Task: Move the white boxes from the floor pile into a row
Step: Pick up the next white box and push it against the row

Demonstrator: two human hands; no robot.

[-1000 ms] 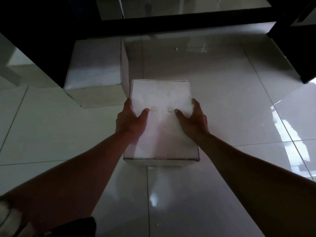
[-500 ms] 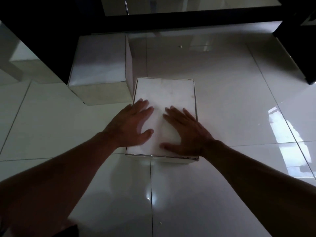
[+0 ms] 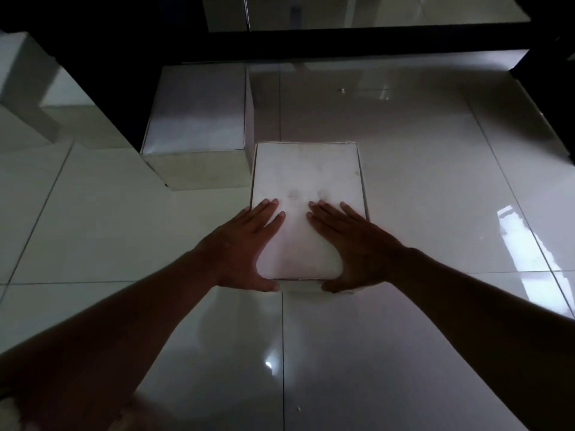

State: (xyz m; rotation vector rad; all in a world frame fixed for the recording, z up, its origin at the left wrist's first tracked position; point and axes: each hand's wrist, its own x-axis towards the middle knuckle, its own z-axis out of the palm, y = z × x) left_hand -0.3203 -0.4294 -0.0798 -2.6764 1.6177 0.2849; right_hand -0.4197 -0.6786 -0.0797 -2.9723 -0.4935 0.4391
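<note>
A white box (image 3: 306, 178) lies flat on the glossy tiled floor in the middle of the view. My left hand (image 3: 241, 247) and my right hand (image 3: 351, 247) rest flat on its near end, fingers spread, with the thumbs hooked over the near edge. A second, taller white box (image 3: 199, 110) stands just behind and to the left, its right side touching or nearly touching the far left corner of the first box.
A dark furniture frame (image 3: 342, 46) crosses the back of the view, with a dark leg (image 3: 102, 88) left of the taller box. Another dark piece (image 3: 553, 42) stands at the far right. A pale box shape (image 3: 25, 73) shows at the far left.
My hands went from gripping the box's two sides to lying flat on its top, then slid back to its near edge. The box now rests on the floor beside the taller box.
</note>
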